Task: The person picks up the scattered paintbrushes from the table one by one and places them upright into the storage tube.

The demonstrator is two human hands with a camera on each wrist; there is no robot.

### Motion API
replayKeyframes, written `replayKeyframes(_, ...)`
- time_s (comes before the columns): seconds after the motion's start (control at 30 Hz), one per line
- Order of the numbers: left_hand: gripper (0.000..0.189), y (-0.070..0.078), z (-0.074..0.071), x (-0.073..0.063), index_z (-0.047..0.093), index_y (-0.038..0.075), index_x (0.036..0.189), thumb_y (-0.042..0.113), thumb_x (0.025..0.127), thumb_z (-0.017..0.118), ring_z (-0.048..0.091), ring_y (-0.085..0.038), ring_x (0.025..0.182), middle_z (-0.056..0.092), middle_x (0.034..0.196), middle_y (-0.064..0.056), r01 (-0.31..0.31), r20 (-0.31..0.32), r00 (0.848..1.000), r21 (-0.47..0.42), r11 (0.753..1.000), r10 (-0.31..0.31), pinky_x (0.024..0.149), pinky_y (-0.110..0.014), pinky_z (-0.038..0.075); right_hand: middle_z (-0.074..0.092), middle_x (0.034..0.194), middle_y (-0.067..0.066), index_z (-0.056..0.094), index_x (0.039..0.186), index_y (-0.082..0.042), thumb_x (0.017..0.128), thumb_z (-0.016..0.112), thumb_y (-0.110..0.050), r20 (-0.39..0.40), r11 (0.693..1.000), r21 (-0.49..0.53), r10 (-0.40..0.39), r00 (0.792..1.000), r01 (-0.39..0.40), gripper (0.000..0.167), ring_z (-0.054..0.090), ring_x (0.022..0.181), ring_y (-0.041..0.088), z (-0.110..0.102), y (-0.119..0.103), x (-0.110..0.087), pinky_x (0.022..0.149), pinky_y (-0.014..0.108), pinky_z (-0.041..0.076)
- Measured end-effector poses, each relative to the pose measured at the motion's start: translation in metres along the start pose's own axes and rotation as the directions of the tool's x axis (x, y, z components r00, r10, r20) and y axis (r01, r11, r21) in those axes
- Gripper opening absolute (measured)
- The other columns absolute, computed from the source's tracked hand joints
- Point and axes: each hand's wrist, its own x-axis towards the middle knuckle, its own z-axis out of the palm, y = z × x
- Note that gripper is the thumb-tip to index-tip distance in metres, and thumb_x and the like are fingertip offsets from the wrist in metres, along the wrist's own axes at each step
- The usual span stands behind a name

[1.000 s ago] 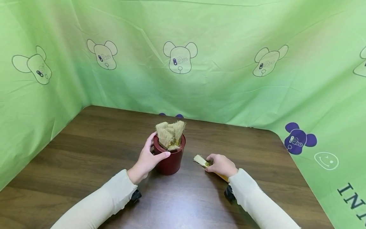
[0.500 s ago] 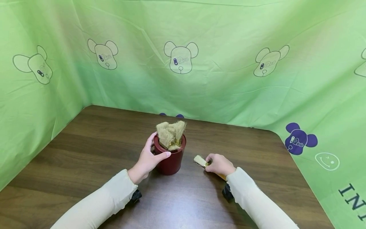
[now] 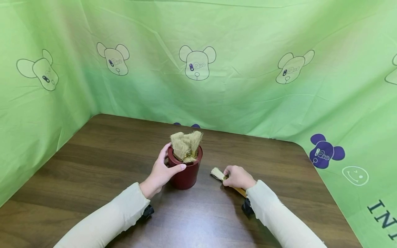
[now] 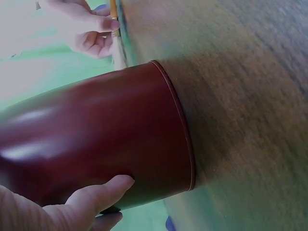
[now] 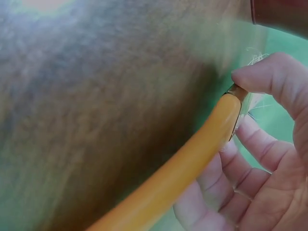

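Observation:
A dark red round holder (image 3: 186, 177) stands upright on the table, with several paintbrushes (image 3: 181, 146) in it, pale bristles up. My left hand (image 3: 159, 174) grips its left side near the rim, thumb across the front. In the left wrist view, fingers lie against the smooth wall of the holder (image 4: 106, 134). To the right, my right hand (image 3: 240, 177) pinches a loose paintbrush (image 3: 218, 174) by its metal band, bristles pointing toward the holder. The yellow-orange handle (image 5: 178, 168) runs back under the palm in the right wrist view. Bristles inside hide most of the other brushes' bands and handles.
The dark wood table (image 3: 102, 162) extends around both hands. A green curtain (image 3: 235, 96) with printed mouse heads hangs behind and along the sides. Black wrist cameras (image 3: 247, 207) sit under the sleeves, close over the tabletop.
Little differs. My right wrist has shifted slightly left while the fingers keep their pinch on the paintbrush. The left hand and the holder stay in place.

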Motion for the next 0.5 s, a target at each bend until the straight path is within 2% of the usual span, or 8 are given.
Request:
replayKeyframes(0.17, 0.088, 0.001, -0.002, 0.0, 0.027, 0.013, 0.15, 0.006, 0.076, 0.075, 0.045, -0.036, 0.122, 0.043, 0.136, -0.02, 0.005, -0.003, 1.0, 0.01, 1.0, -0.005, 0.096, -0.052, 0.038, 0.057, 0.07, -0.001, 0.062, 0.083, -0.006, 0.064, 0.07, -0.005, -0.031, 0.999, 0.03, -0.045, 0.999, 0.046, 0.021, 0.048, 0.062, 0.013, -0.007, -0.003, 0.001, 0.059, 0.03, 0.041)
replayKeyframes(0.33, 0.088, 0.001, -0.001, 0.0, 0.026, 0.013, 0.15, 0.006, 0.077, 0.075, 0.045, -0.035, 0.123, 0.043, 0.136, -0.02, 0.006, -0.004, 1.0, 0.008, 1.0, -0.006, 0.098, -0.052, 0.038, 0.054, 0.068, -0.001, 0.062, 0.085, -0.003, 0.064, 0.068, -0.003, -0.125, 0.986, 0.109, -0.114, 0.986, 0.128, 0.022, 0.048, 0.063, 0.012, -0.015, -0.001, 0.003, 0.062, 0.029, 0.041)
replayKeyframes(0.5, 0.088, 0.0, 0.0, 0.0, 0.026, 0.014, 0.15, 0.007, 0.077, 0.075, 0.045, -0.034, 0.122, 0.043, 0.136, -0.019, 0.011, -0.003, 1.0, 0.014, 1.0, -0.011, 0.098, -0.051, 0.038, 0.057, 0.075, 0.002, 0.063, 0.092, 0.0, 0.067, 0.069, -0.004, -0.213, 0.966, 0.218, -0.094, 0.972, 0.141, 0.026, 0.051, 0.069, 0.014, -0.019, 0.003, 0.002, 0.064, 0.029, 0.044)
